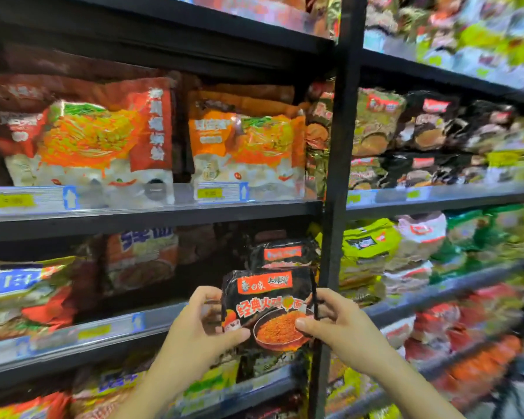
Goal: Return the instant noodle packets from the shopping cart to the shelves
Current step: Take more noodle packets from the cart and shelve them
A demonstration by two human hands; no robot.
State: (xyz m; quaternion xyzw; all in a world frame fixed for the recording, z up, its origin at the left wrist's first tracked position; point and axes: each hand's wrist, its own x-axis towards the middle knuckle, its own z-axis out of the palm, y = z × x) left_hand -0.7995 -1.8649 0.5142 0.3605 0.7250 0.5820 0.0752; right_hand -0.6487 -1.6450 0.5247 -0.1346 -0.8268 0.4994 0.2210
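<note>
Gripping black noodle pkt [268, 309] w/ left hand [194, 325] & right hand [336, 322], person's aligning it w/ matching pack [282, 254] at 12 o'clock.

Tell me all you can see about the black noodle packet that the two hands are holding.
The black noodle packet is a glossy, crinkled plastic pouch. It has an orange-red label strip at the top, large orange characters across the middle and a picture of a pan of orange noodles below. It is held upright, facing the camera, before the shelf. The left hand grips its left edge and the right hand its right edge.
</note>
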